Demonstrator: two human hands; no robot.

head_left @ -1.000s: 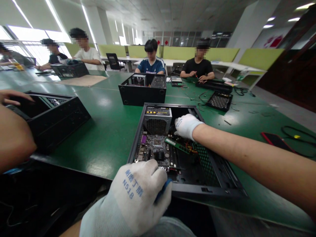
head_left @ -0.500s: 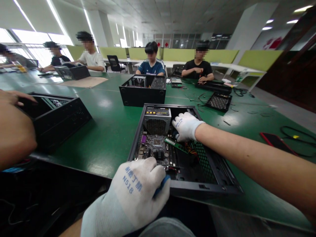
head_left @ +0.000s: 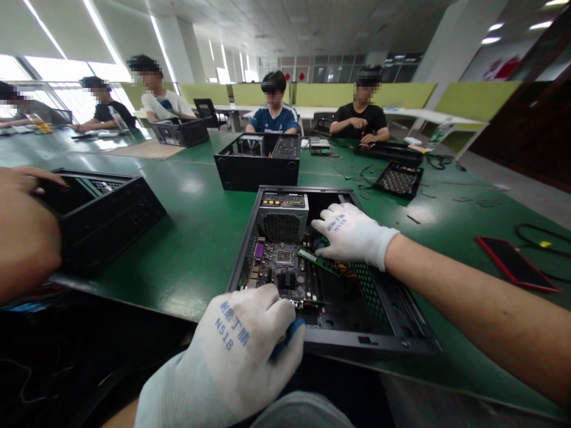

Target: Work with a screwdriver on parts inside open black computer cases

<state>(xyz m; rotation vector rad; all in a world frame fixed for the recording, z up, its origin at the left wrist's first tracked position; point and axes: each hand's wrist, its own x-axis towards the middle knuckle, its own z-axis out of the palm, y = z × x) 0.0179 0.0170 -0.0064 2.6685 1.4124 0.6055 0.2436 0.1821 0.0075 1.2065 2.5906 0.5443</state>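
Observation:
An open black computer case (head_left: pixel 339 339) lies in front of me. Inside it are a power supply (head_left: pixel 283 217) at the far left corner, a motherboard (head_left: pixel 285 276), and a green memory stick (head_left: pixel 319 261) slanting at the board's right edge. Coloured wires (head_left: pixel 350 273) run beside the stick. My left hand (head_left: pixel 250 339), in a white glove with blue fingertips, is closed round the near left edge of the case. Over the interior, right of the power supply, hovers my gloved right hand (head_left: pixel 348 235), fingers apart and thumb spread; its palm side is mostly hidden.
Another person's arm (head_left: pixel 27 232) reaches into a second black case (head_left: pixel 107 220) on the left. A third case (head_left: pixel 256 169) stands beyond mine. A red-edged dark panel (head_left: pixel 515 261) and cables (head_left: pixel 539 244) lie at right. Several people sit across the green table (head_left: pixel 191 238).
My right hand has shifted slightly right and its fingers have loosened from a tighter curl. My left hand keeps its hold on the case. Across the table, a person's case has moved right.

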